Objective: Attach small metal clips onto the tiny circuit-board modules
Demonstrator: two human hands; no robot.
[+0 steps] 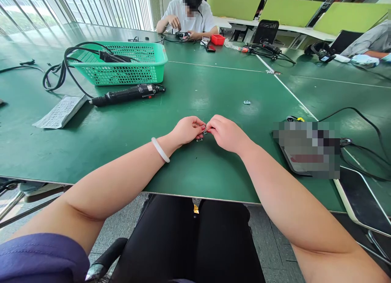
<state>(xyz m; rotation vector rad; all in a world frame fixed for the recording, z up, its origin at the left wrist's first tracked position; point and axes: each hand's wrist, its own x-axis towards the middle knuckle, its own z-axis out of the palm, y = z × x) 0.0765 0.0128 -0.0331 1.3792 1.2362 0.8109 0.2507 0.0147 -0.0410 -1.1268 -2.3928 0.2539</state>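
Observation:
My left hand (188, 131) and my right hand (224, 132) meet over the green table (183, 173), fingertips almost touching. Between them they pinch a small silvery metal part (205, 131), mostly covered by the fingers; its exact kind is too small to make out. Both hands are closed on it. Just under the left fingertips shows another small metal piece (199, 140), and I cannot tell whether it lies on the table or hangs from the hand. Farther off, a small light-blue piece (247, 102) rests on the table.
A black electric screwdriver (128, 95) lies before a green basket (131, 77) with cables. Left of it is a folded paper packet (61, 111). At right are a blurred-out dark device (305, 152) and a phone (363, 197). A person (191, 18) sits across the table.

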